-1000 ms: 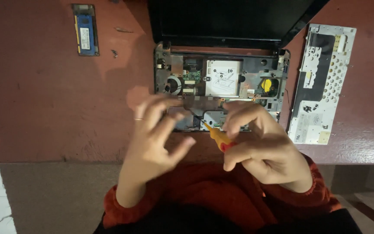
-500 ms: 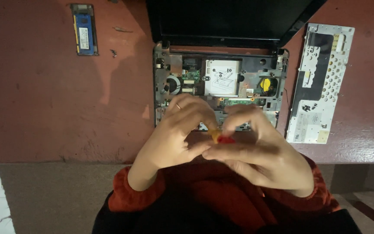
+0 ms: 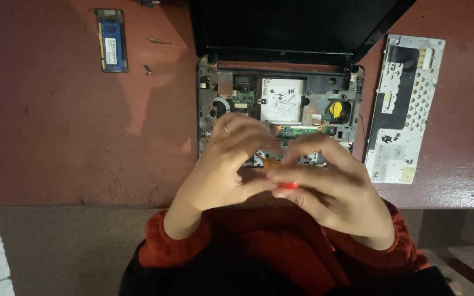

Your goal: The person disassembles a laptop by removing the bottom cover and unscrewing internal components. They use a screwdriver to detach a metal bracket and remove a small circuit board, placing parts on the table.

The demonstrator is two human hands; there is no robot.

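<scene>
An opened laptop (image 3: 281,104) lies on the dark red table, its keyboard cover off and the circuit board, a silver plate and a fan exposed. My left hand (image 3: 223,164) and my right hand (image 3: 330,186) meet over the laptop's front edge. Both pinch a small screwdriver (image 3: 278,174) with an orange shaft and red end; most of it is hidden by my fingers. A ring sits on a finger of my left hand.
The removed keyboard panel (image 3: 404,109) lies upside down to the right of the laptop. A blue memory module (image 3: 112,39) lies at the far left, with small screws (image 3: 157,40) near it. The table's front edge (image 3: 56,206) runs just below my wrists.
My left hand, open and spread a second ago, has closed in against my right hand and onto the screwdriver. The screwdriver is more covered by my fingers now.
</scene>
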